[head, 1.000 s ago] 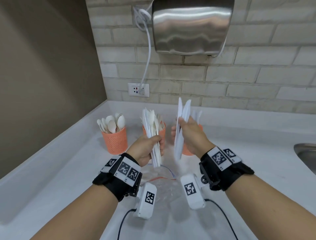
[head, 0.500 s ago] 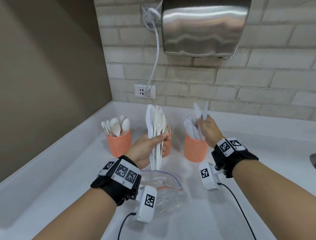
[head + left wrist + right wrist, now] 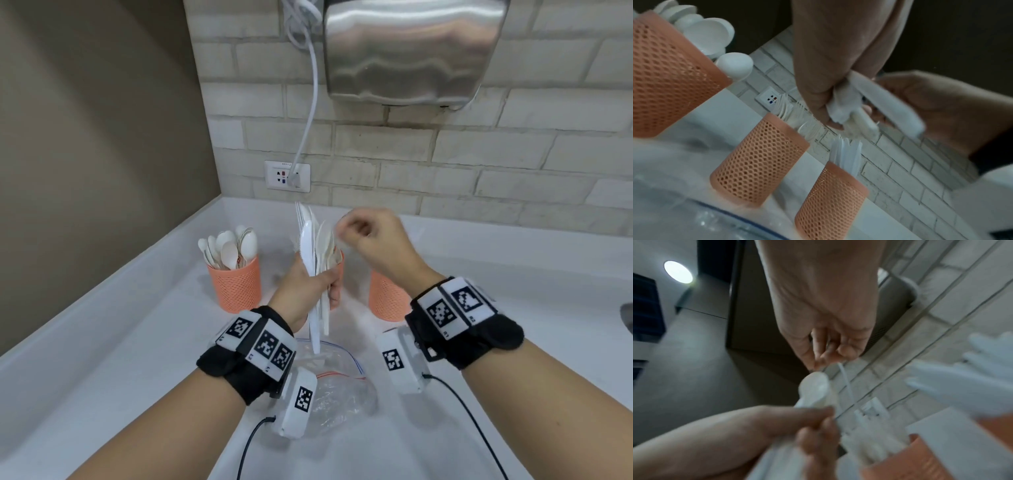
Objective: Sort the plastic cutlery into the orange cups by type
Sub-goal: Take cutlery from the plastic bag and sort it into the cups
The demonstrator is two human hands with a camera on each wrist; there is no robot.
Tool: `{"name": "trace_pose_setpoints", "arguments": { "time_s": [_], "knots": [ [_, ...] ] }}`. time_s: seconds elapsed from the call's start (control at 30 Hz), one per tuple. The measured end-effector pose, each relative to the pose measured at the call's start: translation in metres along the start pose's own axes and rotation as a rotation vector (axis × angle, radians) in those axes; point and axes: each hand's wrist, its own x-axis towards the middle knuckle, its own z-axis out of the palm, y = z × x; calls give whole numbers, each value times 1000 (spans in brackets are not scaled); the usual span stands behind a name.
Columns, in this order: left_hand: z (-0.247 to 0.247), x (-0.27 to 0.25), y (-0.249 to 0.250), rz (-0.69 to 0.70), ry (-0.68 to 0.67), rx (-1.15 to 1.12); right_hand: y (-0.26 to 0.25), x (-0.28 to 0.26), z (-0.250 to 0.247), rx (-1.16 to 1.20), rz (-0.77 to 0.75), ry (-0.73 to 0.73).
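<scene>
My left hand (image 3: 308, 284) grips an upright bundle of white plastic cutlery (image 3: 310, 246) by its handles, in front of the middle orange cup (image 3: 340, 260). My right hand (image 3: 352, 229) hovers at the bundle's top, blurred, with curled fingers. In the right wrist view the right hand (image 3: 826, 356) pinches the tip of a thin white piece (image 3: 845, 381) beside a spoon bowl (image 3: 813, 386). The spoon cup (image 3: 663, 73), the fork cup (image 3: 756, 162) and the knife cup (image 3: 830, 203) stand in a row. The right wrist hides most of the knife cup (image 3: 387, 298).
A crumpled clear zip bag (image 3: 335, 387) lies on the white counter (image 3: 120, 359) under my wrists. A steel hand dryer (image 3: 411, 51) hangs on the brick wall, its cable running to a socket (image 3: 287, 176). A sink edge (image 3: 628, 318) shows at far right.
My right hand put its knives into the right cup and came back left to the top of the bundle. My left hand raised the bundle slightly and kept its grip.
</scene>
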Motion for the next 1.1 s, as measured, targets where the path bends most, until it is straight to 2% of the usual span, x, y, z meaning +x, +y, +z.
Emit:
{"name": "trace_pose_setpoints", "arguments": {
  "time_s": [0.07, 0.1, 0.23, 0.37, 0.53, 0.7, 0.77, 0.87, 0.97, 1.1],
  "knots": [
    [2, 0, 0, 50, 42, 93, -15, -10, 16, -69, -15, -201],
    [2, 0, 0, 55, 54, 121, -19, -14, 22, -117, 13, -234],
    [-2, -6, 2, 66, 71, 183, -25, -18, 36, -218, 104, -180],
    [2, -15, 3, 148, 63, 242, -30, -21, 42, -217, 149, -188],
    [1, -22, 5, 188, 28, 183, -28, -20, 48, -193, 233, -112],
    [-2, -19, 1, 136, 26, 119, -22, -18, 50, -251, 287, -192],
    [-2, -17, -1, 97, 19, -23, -18, -17, 49, -178, 332, -206],
    [-4, -14, -2, 45, 75, -246, -15, -17, 47, 89, 430, -251],
    [-12, -7, -6, 38, 140, -175, -16, -17, 44, 262, 472, -293],
    [-17, -3, -2, 41, 113, -102, -17, -15, 40, 367, 482, -202]
  ]
}}
